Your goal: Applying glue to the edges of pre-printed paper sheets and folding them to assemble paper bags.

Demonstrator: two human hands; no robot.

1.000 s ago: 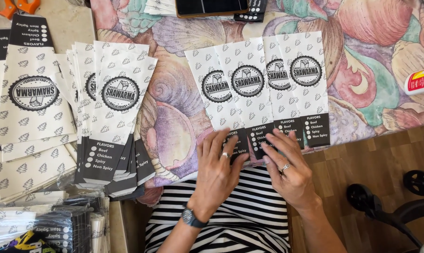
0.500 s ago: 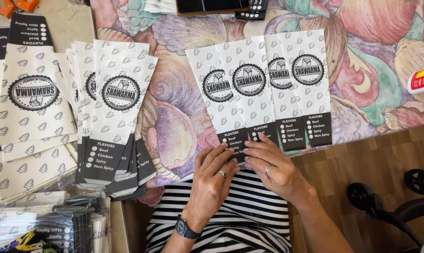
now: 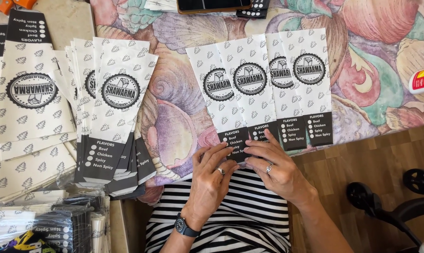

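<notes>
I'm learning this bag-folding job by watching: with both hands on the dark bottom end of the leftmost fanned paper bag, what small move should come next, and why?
Probably press the fold flat. The left hand and right hand both rest fingertips on the dark end of the leftmost paper bag, at the edge of the patterned tablecloth. The other fanned bags lie flat and overlapped beside it, so creasing this end looks likeliest.

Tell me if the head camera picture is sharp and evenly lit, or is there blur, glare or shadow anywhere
Head view: sharp and evenly lit, print on the fanned paper bags crisp, no glare; both the left hand and right hand are unblurred, with soft shadows beneath; straight edges bend slightly toward the frame corners.
</notes>
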